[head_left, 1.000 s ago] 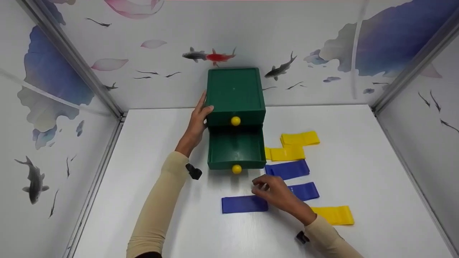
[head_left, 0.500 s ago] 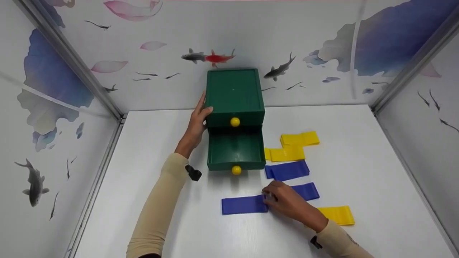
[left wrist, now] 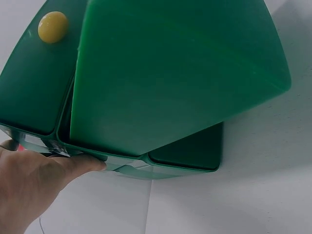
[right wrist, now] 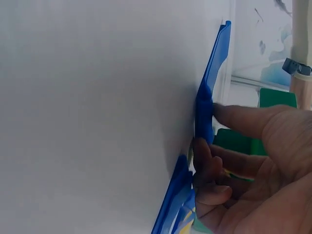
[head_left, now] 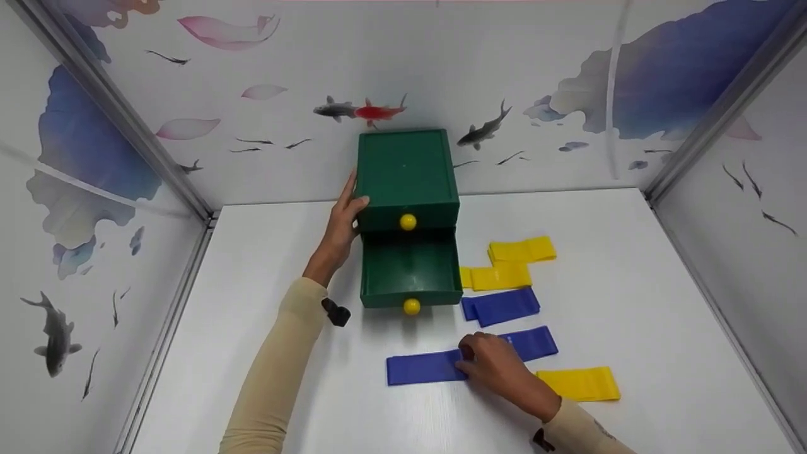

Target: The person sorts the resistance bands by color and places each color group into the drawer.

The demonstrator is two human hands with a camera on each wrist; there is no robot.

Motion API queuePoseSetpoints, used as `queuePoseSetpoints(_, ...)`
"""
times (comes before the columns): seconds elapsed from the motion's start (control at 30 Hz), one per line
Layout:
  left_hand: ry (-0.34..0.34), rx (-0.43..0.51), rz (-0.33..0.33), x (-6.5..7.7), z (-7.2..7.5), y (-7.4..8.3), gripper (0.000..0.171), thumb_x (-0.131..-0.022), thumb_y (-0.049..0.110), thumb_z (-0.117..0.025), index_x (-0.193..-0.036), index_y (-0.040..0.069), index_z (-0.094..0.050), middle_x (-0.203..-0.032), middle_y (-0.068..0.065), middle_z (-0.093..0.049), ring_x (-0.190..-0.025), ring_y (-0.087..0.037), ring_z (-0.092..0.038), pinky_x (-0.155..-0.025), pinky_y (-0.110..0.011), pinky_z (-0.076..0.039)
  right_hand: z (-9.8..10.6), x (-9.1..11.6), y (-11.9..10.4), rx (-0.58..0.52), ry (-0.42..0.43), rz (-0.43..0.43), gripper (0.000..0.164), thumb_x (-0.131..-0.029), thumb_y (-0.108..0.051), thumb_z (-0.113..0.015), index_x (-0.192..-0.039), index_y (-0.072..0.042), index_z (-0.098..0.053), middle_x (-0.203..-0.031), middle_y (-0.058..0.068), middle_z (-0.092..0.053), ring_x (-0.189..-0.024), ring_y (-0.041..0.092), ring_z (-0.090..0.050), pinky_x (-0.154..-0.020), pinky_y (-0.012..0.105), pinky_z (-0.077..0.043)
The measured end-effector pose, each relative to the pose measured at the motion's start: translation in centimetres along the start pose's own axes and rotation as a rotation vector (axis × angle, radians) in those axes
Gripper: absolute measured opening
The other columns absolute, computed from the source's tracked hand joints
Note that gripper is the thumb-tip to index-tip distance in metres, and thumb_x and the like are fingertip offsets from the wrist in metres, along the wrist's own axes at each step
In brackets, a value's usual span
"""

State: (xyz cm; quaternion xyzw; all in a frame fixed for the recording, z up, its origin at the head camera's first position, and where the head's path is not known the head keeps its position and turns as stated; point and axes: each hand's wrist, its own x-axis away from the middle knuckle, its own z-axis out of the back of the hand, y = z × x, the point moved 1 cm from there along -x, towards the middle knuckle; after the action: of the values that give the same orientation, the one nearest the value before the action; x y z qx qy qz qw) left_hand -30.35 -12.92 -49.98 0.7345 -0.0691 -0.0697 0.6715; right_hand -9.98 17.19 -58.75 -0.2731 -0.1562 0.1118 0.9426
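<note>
A green drawer cabinet (head_left: 406,167) with yellow knobs stands at the back of the table. Its pulled-out drawer (head_left: 411,268), below the shut top one, has a bare floor. My left hand (head_left: 338,230) lies along the cabinet's left side, fingers straight, the thumb at the front corner. In the left wrist view the thumb (left wrist: 80,165) presses the side's edge. A flat blue resistance band loop (head_left: 422,368) lies in front of the cabinet. My right hand (head_left: 498,366) pinches its right end; the right wrist view shows this blue band (right wrist: 214,58) between thumb and fingers.
Right of the cabinet lie two yellow bands (head_left: 522,250), overlapping, and a blue band (head_left: 504,306). Another blue band (head_left: 536,342) sits just beyond my right hand, and a yellow band (head_left: 580,383) near my right wrist. A printed wall (head_left: 284,170) rises behind the cabinet.
My right hand has shifted a little right and down to the near blue band's right end and now pinches it. The left hand has stayed on the cabinet. The head view has tilted slightly.
</note>
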Motion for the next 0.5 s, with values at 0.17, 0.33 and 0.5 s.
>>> queuePoseSetpoints(0.17,0.008,0.007,0.008,0.16,-0.14,-0.20,0.076,-0.111,0.044,-0.056,-0.177,0.042,-0.018,-0.185,0.001,-0.011,-0.168,-0.035,-0.018,-0.130,-0.071,-0.018,-0.54,0.15,-0.44,-0.072,0.005,-0.042,0.025,-0.093,-0.006,-0.089,-0.115,-0.003,-0.077,-0.088,-0.001,-0.069,-0.080,0.018,-0.060,-0.081,0.037,-0.062)
queuePoseSetpoints(0.33,0.004,0.022,0.014,0.17,-0.12,-0.29,0.076,-0.111,0.044,-0.057,-0.177,0.042,-0.018,-0.185,-0.001,-0.013,-0.168,-0.035,-0.018,-0.130,-0.070,-0.019,-0.56,0.28,-0.51,-0.119,0.009,-0.025,0.015,-0.094,0.000,-0.085,-0.108,-0.005,-0.080,-0.088,-0.002,-0.069,-0.080,0.018,-0.060,-0.079,0.037,-0.061)
queuePoseSetpoints(0.5,0.000,0.011,0.007,-0.05,0.00,-0.01,0.077,-0.111,0.046,-0.056,-0.177,0.042,-0.017,-0.185,0.000,-0.012,-0.168,-0.034,-0.017,-0.131,-0.071,-0.017,-0.10,0.34,-0.45,-0.141,0.061,0.046,0.016,-0.096,0.002,-0.081,-0.107,-0.009,-0.083,-0.095,-0.003,-0.072,-0.087,0.017,-0.062,-0.087,0.041,-0.061)
